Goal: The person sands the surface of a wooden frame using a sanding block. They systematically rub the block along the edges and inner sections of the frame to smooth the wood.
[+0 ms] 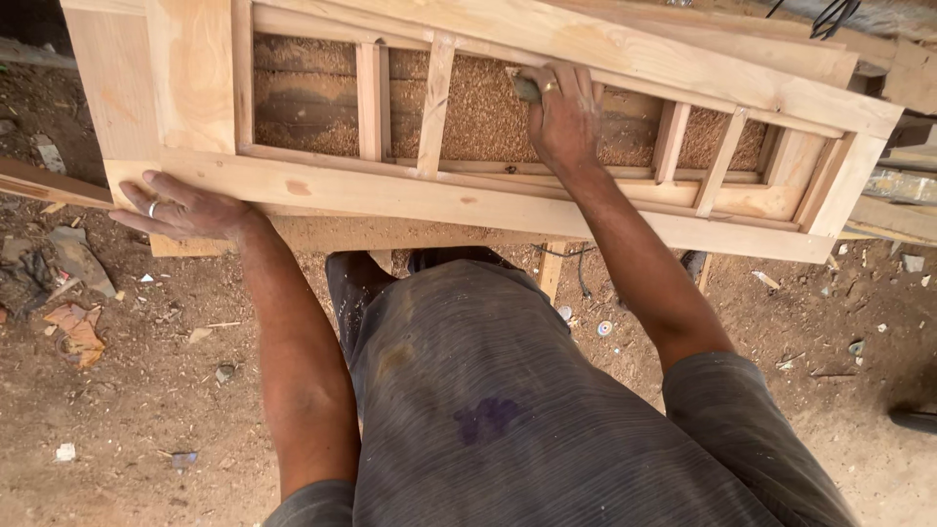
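Note:
A pale wooden door frame (459, 200) with several upright slats lies flat on a bench in front of me. My left hand (181, 207) rests flat, fingers spread, on the frame's near left corner, a ring on one finger. My right hand (564, 115) reaches into the slatted opening and is closed over a small greenish-grey piece (527, 90), likely sandpaper, pressed against an inner edge. Sawdust (488, 122) fills the space under the slats.
More planks (883, 59) lie stacked at the far right, with black cables (830, 15) above them. The dirt floor (137, 390) below is strewn with scraps, wood chips and a crumpled paper (78, 330). Bench legs (551, 268) stand by my knees.

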